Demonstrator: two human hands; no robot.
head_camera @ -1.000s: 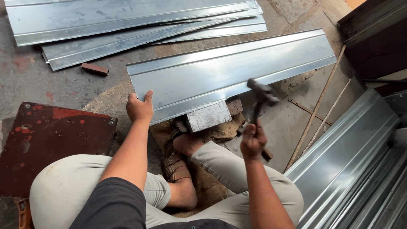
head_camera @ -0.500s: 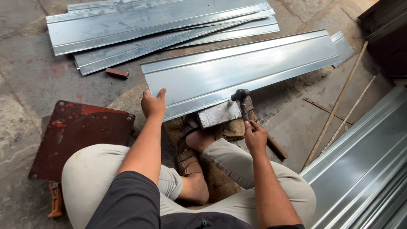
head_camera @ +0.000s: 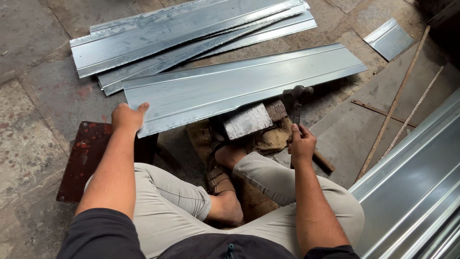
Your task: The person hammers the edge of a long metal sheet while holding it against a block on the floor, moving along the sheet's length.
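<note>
A long ribbed metal sheet [head_camera: 239,84] lies across a steel block [head_camera: 247,120] in front of my crossed legs. My left hand [head_camera: 127,116] grips the sheet's near left corner. My right hand [head_camera: 301,143] holds a hammer [head_camera: 297,94] by its handle, the dark head resting at the sheet's near edge, just right of the block. A brown sack [head_camera: 275,139] pads the ground under the block.
A stack of similar metal sheets [head_camera: 191,33] lies beyond. A rusty red plate [head_camera: 84,158] sits at my left knee. More sheets [head_camera: 417,177] lean at the right, with thin rods [head_camera: 397,100] and a small offcut [head_camera: 389,38] on the concrete floor.
The hammer came down from a raised position to the sheet's edge. The sheet has slid to the left over the block, my left hand moving with it.
</note>
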